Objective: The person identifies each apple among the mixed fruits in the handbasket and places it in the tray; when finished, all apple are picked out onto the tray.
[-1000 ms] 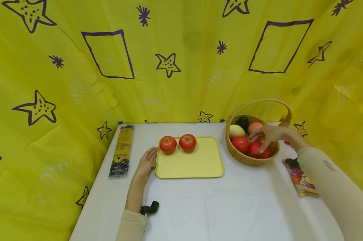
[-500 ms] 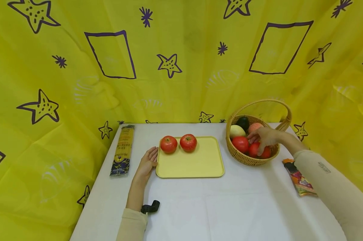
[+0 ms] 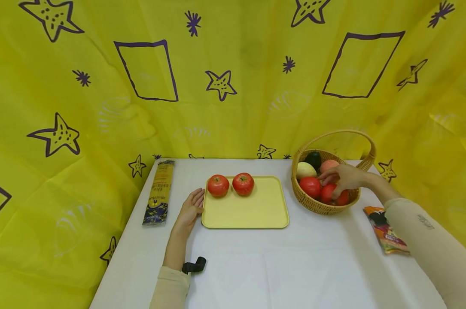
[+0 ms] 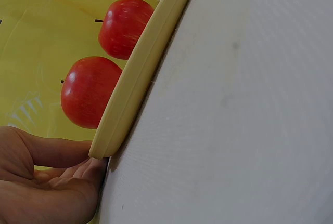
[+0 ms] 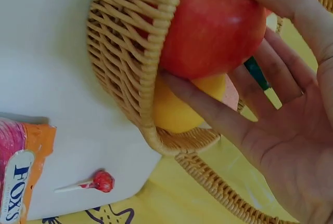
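Observation:
In the head view, my left hand (image 3: 189, 213) lies along the left edge of the pale yellow tray (image 3: 248, 214), its fingers extended. The left wrist view has the thumb (image 4: 62, 152) touching the tray's rim. Two red apples (image 3: 218, 186) (image 3: 243, 184) sit side by side on the tray. My right hand (image 3: 345, 178) reaches into the wicker basket (image 3: 321, 208). Its thumb and fingers are around a red apple (image 5: 218, 31) there. Another red fruit (image 3: 310, 187), a pale one (image 3: 306, 170), a dark green one (image 3: 313, 159), a pinkish one (image 3: 329, 165) and a yellow one (image 5: 182, 107) share the basket.
The basket's tall handle (image 3: 335, 132) arches above the fruit. A packet of dry noodles (image 3: 158, 193) lies at the table's left side, a colourful Fox's bag (image 3: 387, 234) at the right. A lollipop (image 5: 103, 181) lies near the basket. Yellow curtain (image 3: 240, 124) hangs behind.
My right hand stays at the same apple, its fingers shifting slightly around it; the forearm now covers the lollipop in the head view. The left hand holds its place at the tray.

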Demonstrator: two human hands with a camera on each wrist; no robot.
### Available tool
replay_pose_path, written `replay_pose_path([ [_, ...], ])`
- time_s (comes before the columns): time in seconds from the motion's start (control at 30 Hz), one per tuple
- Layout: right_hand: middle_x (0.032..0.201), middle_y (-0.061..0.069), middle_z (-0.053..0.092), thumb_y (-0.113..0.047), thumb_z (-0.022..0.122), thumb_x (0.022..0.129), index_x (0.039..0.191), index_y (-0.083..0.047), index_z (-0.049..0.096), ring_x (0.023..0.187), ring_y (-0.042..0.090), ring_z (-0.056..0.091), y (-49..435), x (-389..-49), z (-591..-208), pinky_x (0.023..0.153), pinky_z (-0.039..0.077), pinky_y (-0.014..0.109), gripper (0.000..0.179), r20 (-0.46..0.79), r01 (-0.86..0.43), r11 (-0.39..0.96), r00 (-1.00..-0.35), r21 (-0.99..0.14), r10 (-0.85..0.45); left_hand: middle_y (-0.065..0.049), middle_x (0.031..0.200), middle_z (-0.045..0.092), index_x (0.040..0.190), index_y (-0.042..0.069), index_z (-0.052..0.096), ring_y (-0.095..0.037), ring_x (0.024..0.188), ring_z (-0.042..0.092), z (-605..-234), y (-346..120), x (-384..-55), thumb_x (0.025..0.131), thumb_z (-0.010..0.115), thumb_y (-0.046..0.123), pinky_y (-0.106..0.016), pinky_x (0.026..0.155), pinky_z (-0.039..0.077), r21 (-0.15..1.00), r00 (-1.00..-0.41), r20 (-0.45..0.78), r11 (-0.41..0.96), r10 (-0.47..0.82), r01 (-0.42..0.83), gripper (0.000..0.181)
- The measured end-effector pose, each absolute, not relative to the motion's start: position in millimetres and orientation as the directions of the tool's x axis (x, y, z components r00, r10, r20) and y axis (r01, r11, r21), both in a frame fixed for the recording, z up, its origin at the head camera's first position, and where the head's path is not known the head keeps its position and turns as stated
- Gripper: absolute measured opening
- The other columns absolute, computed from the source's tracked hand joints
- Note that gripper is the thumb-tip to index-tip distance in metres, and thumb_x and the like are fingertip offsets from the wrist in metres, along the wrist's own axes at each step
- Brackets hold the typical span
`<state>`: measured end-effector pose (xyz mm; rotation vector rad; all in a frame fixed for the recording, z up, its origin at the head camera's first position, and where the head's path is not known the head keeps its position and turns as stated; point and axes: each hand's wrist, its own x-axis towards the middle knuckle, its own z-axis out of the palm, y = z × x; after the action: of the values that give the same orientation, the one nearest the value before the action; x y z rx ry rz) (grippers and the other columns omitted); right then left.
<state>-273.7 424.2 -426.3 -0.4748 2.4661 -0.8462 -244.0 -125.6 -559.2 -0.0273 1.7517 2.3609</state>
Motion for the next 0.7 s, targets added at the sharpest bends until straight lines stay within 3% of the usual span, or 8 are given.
replay_pose_path([
  [0.2, 0.134, 0.020, 0.068, -0.009, 0.090, 0.077, 0.140, 0.004, 0.059, 0.109, 0.027, 0.064, 425.7, -271.5, -416.0, 0.066, 0.060, 0.031, 0.072, -0.395, -0.063, 0.742, -0.815, -0.667, -0.424, -0.025, 0.169, 0.022, 0.163, -0.004, 0.019, -0.034, 0.158, 0.021, -559.4, -125.8, -244.0, 0.079, 0.035, -0.033, -0.038, 0.130, 0.021, 0.947, -0.980, -0.134, -0.274, 0.146, -0.170, 0.090],
  [0.37, 0.136, 0.023, 0.066, -0.011, 0.087, 0.082, 0.142, 0.005, 0.056, 0.105, 0.024, 0.066, 427.7, -269.9, -409.2, 0.061, 0.061, 0.037, 0.069, -0.371, -0.082, 0.710, -0.808, -0.700, -0.459, -0.024, 0.169, 0.023, 0.163, -0.003, 0.020, -0.033, 0.158, 0.021, -558.4, -124.9, -244.2, 0.081, 0.035, -0.032, -0.038, 0.130, 0.021, 0.947, -0.980, -0.134, -0.273, 0.145, -0.170, 0.088],
  [0.7, 0.133, 0.018, 0.069, -0.015, 0.079, 0.092, 0.145, 0.006, 0.053, 0.102, 0.014, 0.071, 432.2, -261.5, -397.6, 0.070, 0.066, 0.043, 0.062, -0.273, -0.084, 0.620, -0.846, -0.780, -0.458, -0.024, 0.169, 0.023, 0.163, -0.003, 0.019, -0.034, 0.158, 0.021, -559.8, -124.9, -244.2, 0.081, 0.035, -0.032, -0.039, 0.131, 0.020, 0.949, -0.980, -0.134, -0.266, 0.148, -0.170, 0.088],
])
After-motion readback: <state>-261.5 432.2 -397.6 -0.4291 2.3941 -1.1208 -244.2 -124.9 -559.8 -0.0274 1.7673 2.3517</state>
